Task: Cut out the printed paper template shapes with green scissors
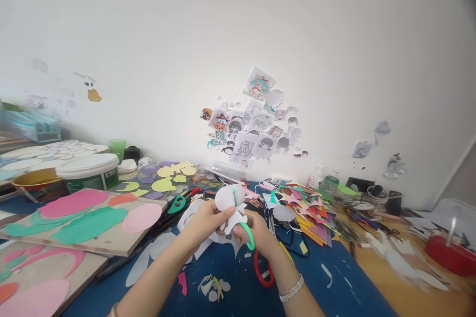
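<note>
My left hand [208, 218] pinches a white paper cutout [226, 199] with a rounded top and an irregular lower edge. Fingers of my right hand [258, 230] wrap round green-handled scissors [250, 238], whose green upper part lies against the paper. How far the blades are parted I cannot make out. Below my right wrist, the red handle of a second pair of scissors [263, 272] rests on the blue mat [297, 287]. More white paper pieces [147, 252] lie under and left of my hands.
Boards with coloured paper shapes [92, 223] and a white-lidded tub [89, 164] stand on the left. A heap of coloured scraps [310, 213] lies on the right, near a clear bottle [330, 183]. A red container [451, 252] sits far right. Drawings [260, 124] hang on the wall.
</note>
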`<move>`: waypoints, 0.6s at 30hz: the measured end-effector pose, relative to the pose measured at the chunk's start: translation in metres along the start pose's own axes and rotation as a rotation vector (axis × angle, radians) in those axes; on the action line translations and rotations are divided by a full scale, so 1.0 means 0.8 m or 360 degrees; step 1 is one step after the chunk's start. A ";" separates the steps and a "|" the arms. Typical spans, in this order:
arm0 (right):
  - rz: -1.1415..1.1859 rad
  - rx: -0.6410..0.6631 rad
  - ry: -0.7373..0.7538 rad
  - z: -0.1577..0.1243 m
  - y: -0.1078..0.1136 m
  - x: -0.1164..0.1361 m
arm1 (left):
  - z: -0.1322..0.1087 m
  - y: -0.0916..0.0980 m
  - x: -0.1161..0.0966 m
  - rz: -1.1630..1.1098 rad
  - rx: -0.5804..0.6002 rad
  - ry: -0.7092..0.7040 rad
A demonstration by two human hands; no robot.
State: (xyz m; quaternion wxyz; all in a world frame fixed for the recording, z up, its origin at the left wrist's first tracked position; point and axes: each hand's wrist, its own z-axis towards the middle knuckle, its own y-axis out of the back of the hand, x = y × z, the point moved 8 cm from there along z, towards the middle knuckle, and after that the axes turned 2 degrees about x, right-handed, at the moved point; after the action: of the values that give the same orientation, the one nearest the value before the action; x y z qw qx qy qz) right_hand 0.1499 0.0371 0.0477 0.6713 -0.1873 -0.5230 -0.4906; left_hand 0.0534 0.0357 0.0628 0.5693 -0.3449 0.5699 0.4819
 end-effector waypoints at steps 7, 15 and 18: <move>-0.0028 -0.0103 0.0015 0.001 0.006 -0.001 | 0.005 -0.001 0.003 0.0225 -0.0102 -0.0073; 0.0091 -0.0197 0.0020 0.004 0.010 -0.014 | -0.002 -0.009 -0.003 0.0259 -0.0081 -0.0178; 0.0125 -0.0231 0.0030 0.005 0.012 -0.020 | -0.003 -0.011 -0.002 0.0241 -0.0047 -0.0111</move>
State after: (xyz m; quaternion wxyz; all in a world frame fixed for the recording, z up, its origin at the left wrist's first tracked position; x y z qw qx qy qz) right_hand 0.1562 0.0520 0.0377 0.6796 -0.2514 -0.4720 -0.5022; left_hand 0.0610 0.0309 0.0631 0.5455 -0.2920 0.5672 0.5436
